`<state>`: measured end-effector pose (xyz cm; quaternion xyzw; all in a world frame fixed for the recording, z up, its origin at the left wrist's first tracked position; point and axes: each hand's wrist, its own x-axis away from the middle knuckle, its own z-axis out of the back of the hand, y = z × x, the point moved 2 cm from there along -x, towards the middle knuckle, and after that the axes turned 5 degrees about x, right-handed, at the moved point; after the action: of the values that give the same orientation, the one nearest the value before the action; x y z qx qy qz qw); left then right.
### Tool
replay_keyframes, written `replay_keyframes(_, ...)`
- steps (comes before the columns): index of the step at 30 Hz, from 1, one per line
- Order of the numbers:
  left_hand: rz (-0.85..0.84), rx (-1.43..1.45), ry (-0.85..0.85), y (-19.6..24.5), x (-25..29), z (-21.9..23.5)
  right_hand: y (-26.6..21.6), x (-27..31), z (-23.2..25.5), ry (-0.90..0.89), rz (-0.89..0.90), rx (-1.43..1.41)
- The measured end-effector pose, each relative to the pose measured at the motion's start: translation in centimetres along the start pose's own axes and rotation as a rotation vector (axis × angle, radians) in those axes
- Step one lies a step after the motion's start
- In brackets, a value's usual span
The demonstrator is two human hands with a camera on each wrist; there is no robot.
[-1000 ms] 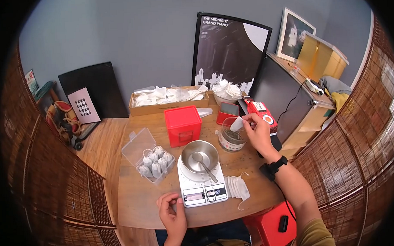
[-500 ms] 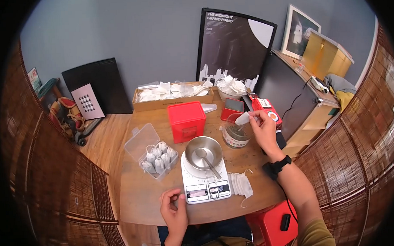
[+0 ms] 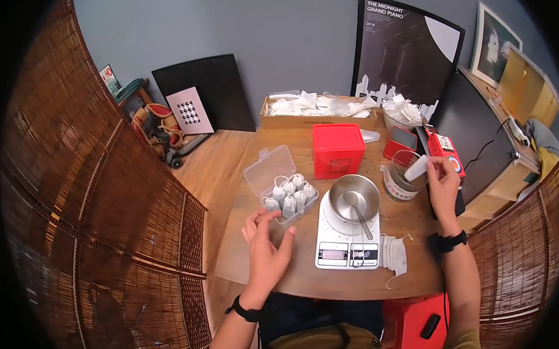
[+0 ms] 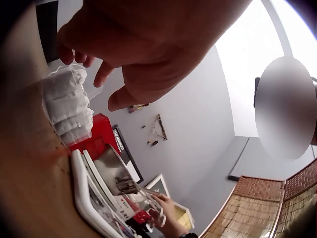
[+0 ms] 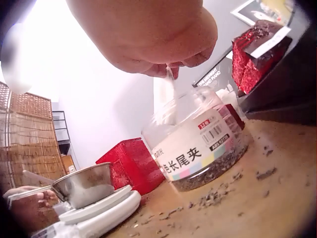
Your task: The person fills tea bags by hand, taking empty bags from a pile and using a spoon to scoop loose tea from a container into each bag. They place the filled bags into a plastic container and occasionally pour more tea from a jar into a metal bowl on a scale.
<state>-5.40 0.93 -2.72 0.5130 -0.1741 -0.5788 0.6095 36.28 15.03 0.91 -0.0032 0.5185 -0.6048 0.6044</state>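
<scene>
My right hand (image 3: 445, 184) pinches a small white pouch-like piece (image 3: 416, 168) by its upper end, over the mouth of a clear plastic jar (image 3: 398, 186). In the right wrist view, dark dried bits (image 5: 213, 166) lie in the jar's bottom. My left hand (image 3: 267, 252) holds nothing, its fingers loosely bent and spread from the thumb. It is close in front of a clear lidded box (image 3: 315, 201) of filled drawstring bags (image 3: 289, 205). Between the hands, a kitchen scale (image 3: 331, 237) carries a steel bowl (image 3: 371, 199) with a spoon (image 3: 360, 215) in it.
A stack of flat white bags (image 3: 394, 255) lies right of the scale. Behind stand a red canister (image 3: 338, 151), a cardboard tray (image 3: 317, 121) of white bags and a red packet (image 3: 441, 145). Dark crumbs (image 5: 213, 198) dot the table near the jar. Woven screens flank the table.
The left hand has lifted from beside the scale and moved toward the box of filled bags, its fingers opening. The right hand stays at the jar with the white piece. The head view has turned left.
</scene>
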Motion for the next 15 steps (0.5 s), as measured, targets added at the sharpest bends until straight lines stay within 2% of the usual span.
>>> replay_keyframes(1, -0.001, -0.005, 0.002, -0.1, -0.5, 0.0, 0.2, -0.2, 0.1, 0.000, -0.001, -0.006)
replay_keyframes(3, -0.105, -0.157, -0.009, 0.0, -1.2, -0.1, 1.1, -0.2, 0.0, -0.231, -0.055, -0.026)
replay_keyframes(5, -0.108, -0.173, -0.036, -0.7, -1.4, -0.5, 0.4, 0.1, -0.2, -0.182, -0.036, -0.048)
replay_keyframes(7, -0.110, -0.180, -0.055, -0.9, -1.7, -1.0, -0.6, 0.0, 0.3, -0.011, -0.012, -0.095)
replay_keyframes(8, -0.086, -0.184, -0.068, -1.0, -1.7, -1.0, 0.0, -0.1, 0.7, -0.123, -0.032, -0.053)
replay_keyframes(9, -0.061, -0.188, -0.086, -1.2, -1.7, -1.0, 0.0, 0.0, 0.4, -0.122, -0.041, -0.048)
replay_keyframes(11, -0.105, -0.227, -0.074, -2.2, -1.6, -0.9, -0.4, 0.2, 0.0, 0.088, 0.036, -0.335)
replay_keyframes(12, -0.145, -0.257, -0.050, -2.6, -1.5, -1.4, 0.3, 0.0, 0.8, 0.113, 0.098, -0.218)
replay_keyframes(13, -0.182, -0.284, -0.040, -2.5, -1.5, -1.5, 0.3, -0.1, 1.1, 0.081, 0.037, -0.179)
replay_keyframes(14, -0.152, -0.246, -0.048, -2.3, -1.4, -1.5, 0.5, -0.5, 1.6, -0.085, 0.050, 0.014)
replay_keyframes(15, -0.121, -0.217, -0.055, -2.1, -1.3, -1.6, 1.8, -0.4, 0.8, -0.200, -0.004, -0.142)
